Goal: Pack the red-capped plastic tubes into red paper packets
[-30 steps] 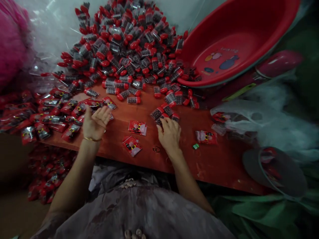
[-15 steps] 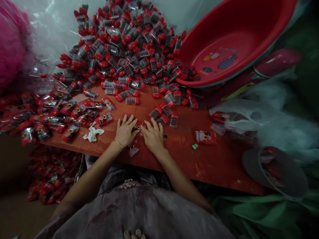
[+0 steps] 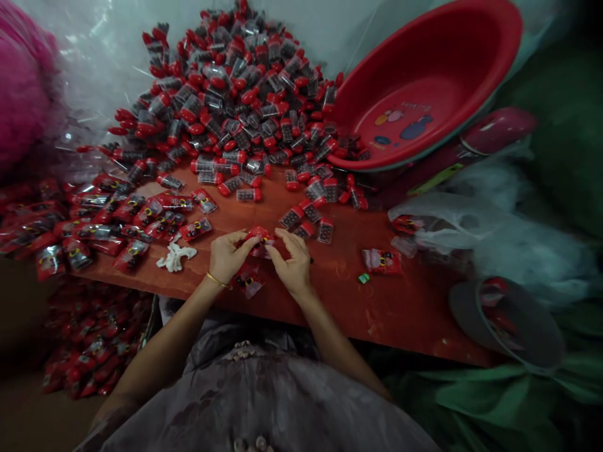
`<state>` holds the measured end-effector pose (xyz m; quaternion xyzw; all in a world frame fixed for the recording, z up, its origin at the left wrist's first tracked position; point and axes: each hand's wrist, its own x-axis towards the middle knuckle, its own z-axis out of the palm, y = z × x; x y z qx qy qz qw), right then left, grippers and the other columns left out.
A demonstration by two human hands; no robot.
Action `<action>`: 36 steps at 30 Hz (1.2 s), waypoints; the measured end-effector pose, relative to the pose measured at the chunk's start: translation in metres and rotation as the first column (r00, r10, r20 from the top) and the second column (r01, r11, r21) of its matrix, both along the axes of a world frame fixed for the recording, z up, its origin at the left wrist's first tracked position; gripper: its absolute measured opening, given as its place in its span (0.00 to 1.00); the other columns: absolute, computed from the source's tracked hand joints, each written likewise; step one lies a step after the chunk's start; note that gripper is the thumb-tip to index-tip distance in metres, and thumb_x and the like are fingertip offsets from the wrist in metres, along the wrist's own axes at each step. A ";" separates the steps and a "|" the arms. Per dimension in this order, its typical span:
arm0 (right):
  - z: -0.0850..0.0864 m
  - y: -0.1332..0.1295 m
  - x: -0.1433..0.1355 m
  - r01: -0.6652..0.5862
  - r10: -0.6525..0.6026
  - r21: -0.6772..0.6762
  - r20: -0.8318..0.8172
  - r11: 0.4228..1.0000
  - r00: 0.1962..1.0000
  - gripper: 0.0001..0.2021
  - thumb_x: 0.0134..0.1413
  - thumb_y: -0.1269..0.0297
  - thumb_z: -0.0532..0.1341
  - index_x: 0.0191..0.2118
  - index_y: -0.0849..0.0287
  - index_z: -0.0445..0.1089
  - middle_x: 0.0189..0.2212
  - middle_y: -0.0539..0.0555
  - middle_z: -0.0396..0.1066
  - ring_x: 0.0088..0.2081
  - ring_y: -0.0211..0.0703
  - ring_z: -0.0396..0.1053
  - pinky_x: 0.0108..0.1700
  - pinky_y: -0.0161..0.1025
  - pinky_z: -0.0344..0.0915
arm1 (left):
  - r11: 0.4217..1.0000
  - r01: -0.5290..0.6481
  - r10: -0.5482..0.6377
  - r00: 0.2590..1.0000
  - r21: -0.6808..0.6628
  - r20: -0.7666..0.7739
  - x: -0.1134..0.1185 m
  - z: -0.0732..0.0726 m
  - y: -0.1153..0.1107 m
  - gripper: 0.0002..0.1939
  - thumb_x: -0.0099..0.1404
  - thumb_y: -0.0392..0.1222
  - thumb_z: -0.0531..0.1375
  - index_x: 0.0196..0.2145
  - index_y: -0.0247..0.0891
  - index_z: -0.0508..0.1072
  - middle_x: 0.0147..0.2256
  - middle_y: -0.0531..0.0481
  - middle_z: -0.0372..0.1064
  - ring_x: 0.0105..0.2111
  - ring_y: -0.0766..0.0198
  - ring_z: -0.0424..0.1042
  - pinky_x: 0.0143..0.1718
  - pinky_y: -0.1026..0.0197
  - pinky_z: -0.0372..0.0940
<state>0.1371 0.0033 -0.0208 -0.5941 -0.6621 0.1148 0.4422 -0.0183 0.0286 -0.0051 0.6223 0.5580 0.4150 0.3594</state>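
Between my two hands is a small red printed packet [image 3: 259,241]. My left hand [image 3: 229,256], with a gold bangle at the wrist, pinches its left side between thumb and fingers. On the packet's right side rest the thumb and fingers of my right hand [image 3: 292,263], closed on its edge. A second red packet with a clear part [image 3: 249,282] lies flat on the red-brown table [image 3: 330,301], just below the held one. Beyond my hands lie several clear tubes with red caps [image 3: 292,216].
A large heap of red-capped tubes [image 3: 226,94] rises at the back, beside a tilted red basin [image 3: 424,75]. Filled red packets [image 3: 132,254] cover the left side, near a crumpled white scrap [image 3: 176,256]. A grey bin [image 3: 475,320] and plastic bags [image 3: 513,251] are at the right.
My fingers have gone from spread over the packet to closed on its two sides, and more of its red print shows. The view has shifted slightly.
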 end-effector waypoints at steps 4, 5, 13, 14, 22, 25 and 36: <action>0.002 0.008 0.001 0.005 -0.010 -0.075 -0.061 0.997 0.998 0.14 0.50 0.55 0.63 0.40 0.57 0.73 0.37 0.57 0.75 0.41 0.47 0.68 0.47 0.44 0.62 | 0.999 -0.019 0.020 0.998 -0.029 0.052 0.001 -0.003 0.004 0.11 0.56 0.49 0.61 0.32 0.42 0.80 0.32 0.51 0.78 0.37 0.58 0.75 0.38 0.61 0.66; 0.002 0.010 0.001 0.012 -0.018 -0.093 -0.066 0.996 0.998 0.13 0.49 0.55 0.63 0.37 0.57 0.73 0.35 0.56 0.75 0.40 0.46 0.68 0.46 0.44 0.62 | 1.000 -0.011 0.013 0.997 -0.029 0.072 0.002 -0.005 0.006 0.11 0.56 0.48 0.61 0.32 0.42 0.80 0.33 0.51 0.78 0.40 0.57 0.74 0.41 0.59 0.66; 0.004 0.030 0.003 -0.164 0.046 -0.250 -0.420 0.954 0.907 0.13 0.49 0.54 0.60 0.34 0.60 0.71 0.25 0.49 0.72 0.26 0.38 0.66 0.29 0.34 0.61 | 1.000 -0.009 0.008 0.979 0.007 0.204 0.006 -0.017 0.020 0.10 0.55 0.48 0.62 0.30 0.41 0.79 0.36 0.52 0.77 0.49 0.55 0.70 0.57 0.48 0.57; 0.005 0.032 0.004 -0.181 0.067 -0.236 -0.420 0.955 0.905 0.13 0.51 0.54 0.59 0.32 0.59 0.71 0.25 0.49 0.72 0.26 0.38 0.66 0.30 0.33 0.61 | 1.000 -0.010 0.007 0.988 0.022 0.155 0.005 -0.017 0.022 0.09 0.55 0.48 0.62 0.29 0.42 0.79 0.37 0.51 0.77 0.50 0.55 0.69 0.57 0.46 0.56; 0.005 0.039 0.009 0.110 -0.129 -0.176 -0.103 0.978 0.986 0.15 0.57 0.54 0.53 0.31 0.59 0.71 0.23 0.53 0.71 0.26 0.42 0.66 0.30 0.36 0.58 | 0.995 0.019 0.040 0.828 0.099 -0.560 0.001 -0.020 0.030 0.15 0.56 0.45 0.62 0.40 0.38 0.75 0.55 0.39 0.64 0.61 0.44 0.52 0.60 0.38 0.42; 0.004 0.035 0.008 0.131 -0.139 -0.130 -0.051 0.983 0.989 0.16 0.59 0.56 0.50 0.30 0.58 0.69 0.24 0.54 0.70 0.27 0.42 0.65 0.31 0.36 0.57 | 0.980 -0.006 0.109 0.851 0.197 -0.515 0.001 -0.008 0.024 0.23 0.59 0.47 0.57 0.51 0.34 0.68 0.59 0.35 0.57 0.62 0.45 0.48 0.60 0.39 0.42; 0.012 -0.004 -0.017 0.052 -0.068 -0.096 -0.176 0.994 0.982 0.16 0.62 0.58 0.47 0.30 0.58 0.67 0.23 0.51 0.68 0.26 0.38 0.64 0.30 0.34 0.58 | 0.927 0.069 0.195 0.753 -0.369 0.629 0.030 0.021 -0.018 0.19 0.45 0.50 0.68 0.31 0.34 0.78 0.28 0.51 0.75 0.26 0.69 0.69 0.31 0.66 0.64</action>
